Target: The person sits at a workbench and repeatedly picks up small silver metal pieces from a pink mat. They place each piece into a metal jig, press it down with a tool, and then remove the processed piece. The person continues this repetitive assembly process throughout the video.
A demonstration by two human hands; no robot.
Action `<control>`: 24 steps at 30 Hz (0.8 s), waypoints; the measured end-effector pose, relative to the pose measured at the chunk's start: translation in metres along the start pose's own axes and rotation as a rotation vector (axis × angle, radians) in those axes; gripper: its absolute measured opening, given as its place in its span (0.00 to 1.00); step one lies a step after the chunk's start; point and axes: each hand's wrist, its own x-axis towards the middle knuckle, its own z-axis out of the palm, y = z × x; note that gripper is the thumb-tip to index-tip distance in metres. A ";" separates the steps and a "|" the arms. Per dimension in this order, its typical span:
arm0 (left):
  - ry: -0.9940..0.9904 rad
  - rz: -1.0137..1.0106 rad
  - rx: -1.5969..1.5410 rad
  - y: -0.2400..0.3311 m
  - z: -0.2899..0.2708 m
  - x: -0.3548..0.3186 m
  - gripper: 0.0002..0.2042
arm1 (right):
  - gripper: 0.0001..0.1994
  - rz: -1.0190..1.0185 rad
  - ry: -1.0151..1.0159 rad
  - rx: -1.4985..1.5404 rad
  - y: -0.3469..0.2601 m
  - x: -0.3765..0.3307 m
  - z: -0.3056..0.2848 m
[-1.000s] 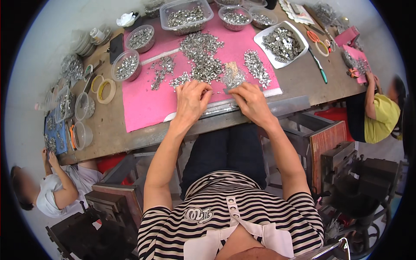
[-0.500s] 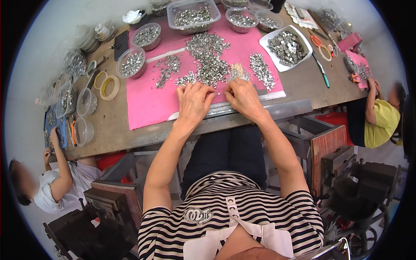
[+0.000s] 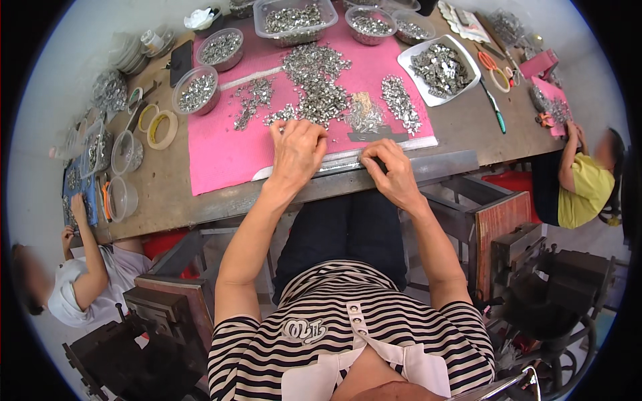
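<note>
My left hand (image 3: 298, 152) is on the pink mat (image 3: 227, 160), fingers curled down at the near edge of a heap of small silvery metal pieces (image 3: 321, 100). Whatever its fingertips pinch is too small to make out. Along the table's front edge lies a long metal bar (image 3: 441, 166), with a bright narrow strip (image 3: 340, 162) between my hands. At that strip's right end is my right hand (image 3: 394, 175), thumb and forefinger closed together; what is between them cannot be seen. Just beyond it, thin silvery pieces (image 3: 365, 119) lie by a flat dark grey strip (image 3: 378, 136).
Plastic tubs of metal pieces (image 3: 296, 21) line the back, and a white dish (image 3: 438, 70) stands at right. Tape rolls (image 3: 162, 130) lie left, scissors (image 3: 491, 65) and a green-handled tool (image 3: 499, 119) right. Co-workers sit at both sides (image 3: 87, 281) (image 3: 587, 177).
My right hand has come back toward the table edge, uncovering the thin pieces and dark strip. My left hand stays by the heap. The whole view has shifted slightly.
</note>
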 end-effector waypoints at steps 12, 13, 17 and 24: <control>-0.101 0.094 -0.106 -0.007 -0.003 -0.004 0.05 | 0.06 -0.118 0.080 -0.138 0.002 -0.004 0.011; -0.090 0.096 -0.123 -0.007 -0.002 -0.003 0.05 | 0.06 -0.130 0.074 -0.149 0.001 -0.004 0.011; -0.089 0.041 -0.162 -0.012 0.002 -0.006 0.03 | 0.06 -0.225 0.033 -0.218 0.000 -0.002 0.004; -0.067 0.024 -0.093 -0.008 -0.002 -0.009 0.03 | 0.04 -0.103 -0.023 -0.173 0.005 0.031 0.017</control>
